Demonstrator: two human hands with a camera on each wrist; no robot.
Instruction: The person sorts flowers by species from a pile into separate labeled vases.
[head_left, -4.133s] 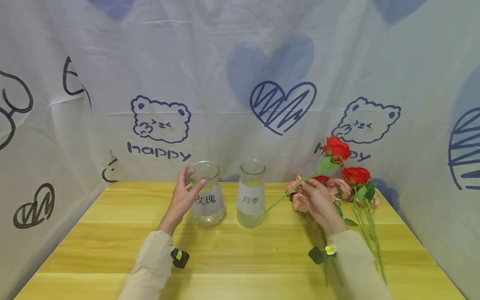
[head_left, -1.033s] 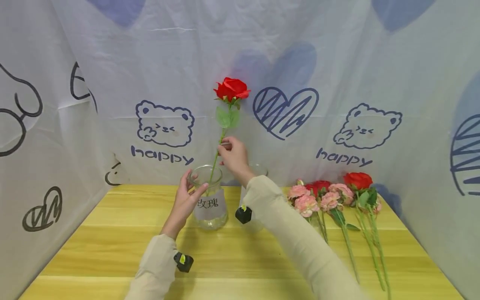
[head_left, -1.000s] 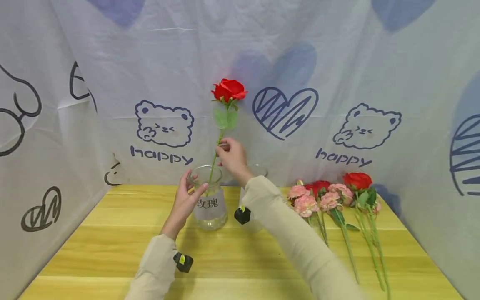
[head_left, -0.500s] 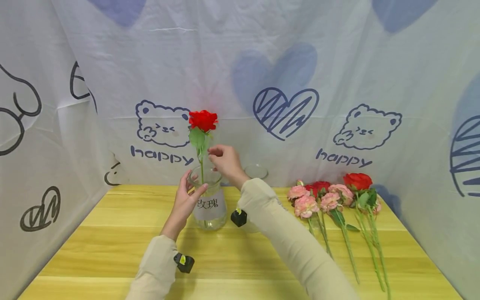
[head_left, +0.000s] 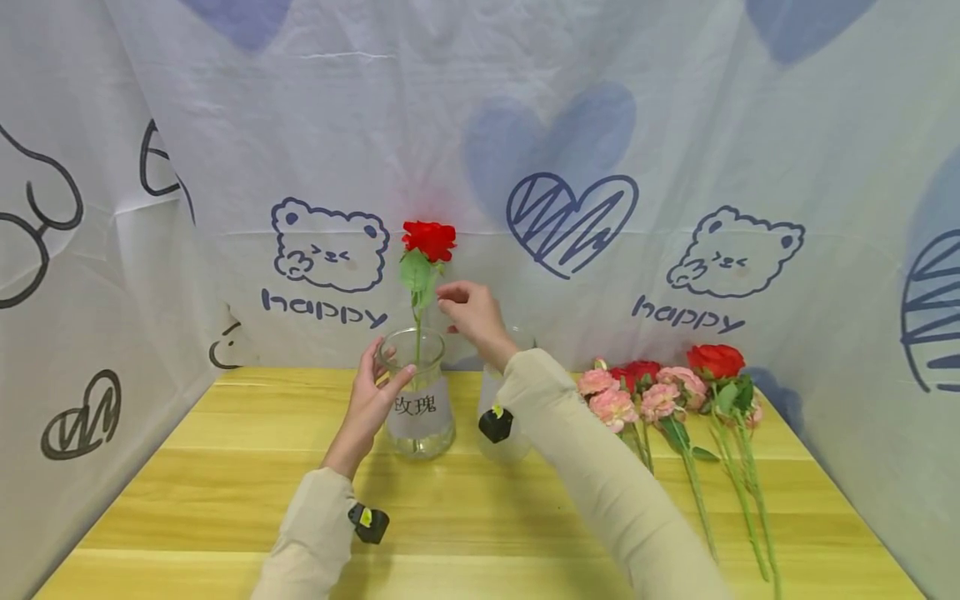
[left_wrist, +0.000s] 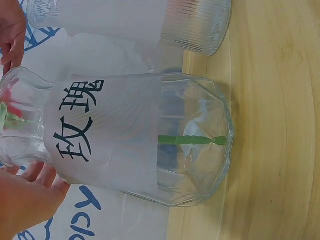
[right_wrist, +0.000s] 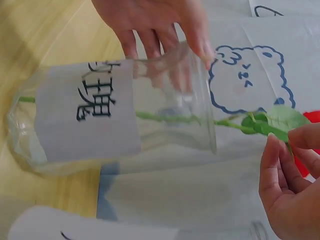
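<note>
A red rose (head_left: 430,241) stands nearly upright in a clear glass vase (head_left: 427,446) with a white paper label. Its green stem (left_wrist: 187,140) reaches down to the vase bottom in the left wrist view. My left hand (head_left: 367,408) holds the vase round its neck, thumb in front and fingers behind. My right hand (head_left: 476,318) is just right of the rose, above the rim. In the right wrist view its thumb and fingertips meet at a green leaf (right_wrist: 282,120) below the bloom and appear to pinch it; contact is partly hidden.
A second labelled glass vase (head_left: 510,450) stands just right, partly behind my right sleeve. Pink flowers (head_left: 613,408) and red roses (head_left: 716,362) lie on the wooden table (head_left: 465,533) at right, stems toward me. A printed cloth (head_left: 480,125) hangs behind.
My right hand brought the red rose from the flowers at right into the left vase and lowered it. Since half a second ago, bloom and right hand have shifted slightly right. My left hand stays put.
</note>
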